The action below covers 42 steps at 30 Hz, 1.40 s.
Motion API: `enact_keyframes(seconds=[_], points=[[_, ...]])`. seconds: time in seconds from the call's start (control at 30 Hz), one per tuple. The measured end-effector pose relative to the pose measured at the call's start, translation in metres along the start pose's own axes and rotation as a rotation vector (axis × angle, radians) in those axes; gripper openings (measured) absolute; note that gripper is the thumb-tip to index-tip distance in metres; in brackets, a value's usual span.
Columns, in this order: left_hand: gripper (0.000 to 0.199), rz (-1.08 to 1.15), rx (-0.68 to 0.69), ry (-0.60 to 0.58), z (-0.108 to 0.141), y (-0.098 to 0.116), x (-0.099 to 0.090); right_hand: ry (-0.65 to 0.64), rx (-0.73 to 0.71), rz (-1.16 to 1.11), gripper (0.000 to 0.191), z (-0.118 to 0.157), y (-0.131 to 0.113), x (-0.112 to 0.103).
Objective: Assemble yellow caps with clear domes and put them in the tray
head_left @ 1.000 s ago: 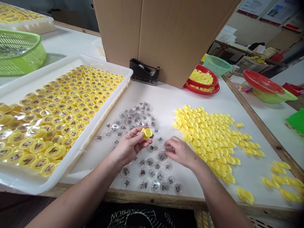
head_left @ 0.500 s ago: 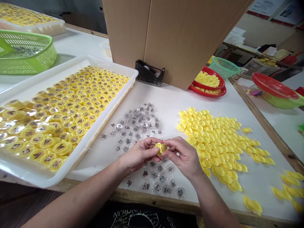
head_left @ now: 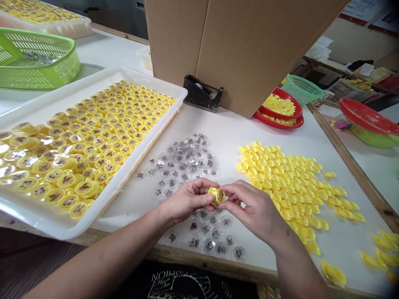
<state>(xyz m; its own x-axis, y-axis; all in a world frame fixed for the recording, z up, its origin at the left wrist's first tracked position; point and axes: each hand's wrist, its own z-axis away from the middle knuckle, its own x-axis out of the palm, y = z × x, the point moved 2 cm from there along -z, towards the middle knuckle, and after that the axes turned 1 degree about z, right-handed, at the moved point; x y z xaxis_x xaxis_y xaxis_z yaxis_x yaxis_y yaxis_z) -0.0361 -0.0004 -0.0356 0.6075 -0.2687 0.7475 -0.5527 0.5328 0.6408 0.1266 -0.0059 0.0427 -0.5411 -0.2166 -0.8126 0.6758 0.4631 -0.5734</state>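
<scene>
A small round yellow plastic piece (head_left: 215, 194) with a printed picture on its face is held between both hands above the table's front. My left hand (head_left: 192, 198) pinches it from the left, thumb in front. From the right, the thumb and fingertips of my right hand (head_left: 246, 207) close on its rim. Beneath and behind my hands lie clear round discs with printed pictures (head_left: 187, 160), spread loosely. To the right is a heap of yellow plastic pieces (head_left: 289, 187). On the left, a white tray (head_left: 149, 143) holds rows of yellow pieces with pictures on their faces.
A black tape dispenser (head_left: 203, 94) stands against a large cardboard box (head_left: 237, 50). Red plates (head_left: 297, 120) with yellow pieces and a green basket (head_left: 302, 88) are at the back right. Another green basket (head_left: 67, 62) stands at the left. A wooden edge (head_left: 352, 153) borders the table.
The yellow piece has turned so its printed face points more to the right. My right hand has shifted slightly right and its grip has moved on the rim. The view has shifted a little.
</scene>
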Motion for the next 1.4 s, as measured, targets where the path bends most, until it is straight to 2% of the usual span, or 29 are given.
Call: enact_keyframes(seconds=[0.13, 0.27, 0.43, 0.67, 0.83, 0.9, 1.03, 1.1, 1.2, 1.4], points=[[0.033, -0.019, 0.041, -0.007, 0.000, 0.000, 0.001, 0.018, -0.047, -0.041, 0.033, -0.002, -0.004, -0.003], [0.035, -0.036, 0.083, 0.009, 0.000, 0.000, 0.002, 0.027, -0.023, -0.100, 0.023, 0.000, -0.001, 0.000], [0.034, -0.046, 0.110, 0.017, -0.001, 0.001, 0.005, 0.070, 0.015, -0.099, 0.021, 0.004, 0.001, 0.005], [0.034, -0.053, 0.089, 0.016, 0.001, 0.003, 0.006, 0.116, -0.063, 0.023, 0.014, 0.002, -0.006, 0.006], [0.050, -0.048, 0.070, 0.063, 0.003, 0.004, 0.006, 0.262, -0.108, 0.177, 0.015, 0.001, -0.011, 0.021], [0.048, -0.072, 0.091, 0.096, 0.003, 0.003, 0.006, 0.316, -0.087, 0.196, 0.015, 0.002, -0.011, 0.027], [0.038, -0.156, 0.125, 0.154, 0.002, 0.002, 0.006, 0.333, 0.073, -0.052, 0.022, 0.004, -0.001, 0.030], [0.034, -0.224, 0.144, 0.171, 0.002, 0.003, 0.005, 0.285, 0.177, -0.257, 0.024, 0.005, 0.007, 0.031], [0.030, -0.381, 0.162, 0.200, 0.003, 0.005, 0.004, 0.197, 0.286, -0.467, 0.017, 0.007, 0.017, 0.038], [0.025, -0.787, 0.129, 0.263, 0.005, 0.004, 0.006, 0.278, 0.375, -0.523, 0.020, 0.017, 0.028, 0.055]])
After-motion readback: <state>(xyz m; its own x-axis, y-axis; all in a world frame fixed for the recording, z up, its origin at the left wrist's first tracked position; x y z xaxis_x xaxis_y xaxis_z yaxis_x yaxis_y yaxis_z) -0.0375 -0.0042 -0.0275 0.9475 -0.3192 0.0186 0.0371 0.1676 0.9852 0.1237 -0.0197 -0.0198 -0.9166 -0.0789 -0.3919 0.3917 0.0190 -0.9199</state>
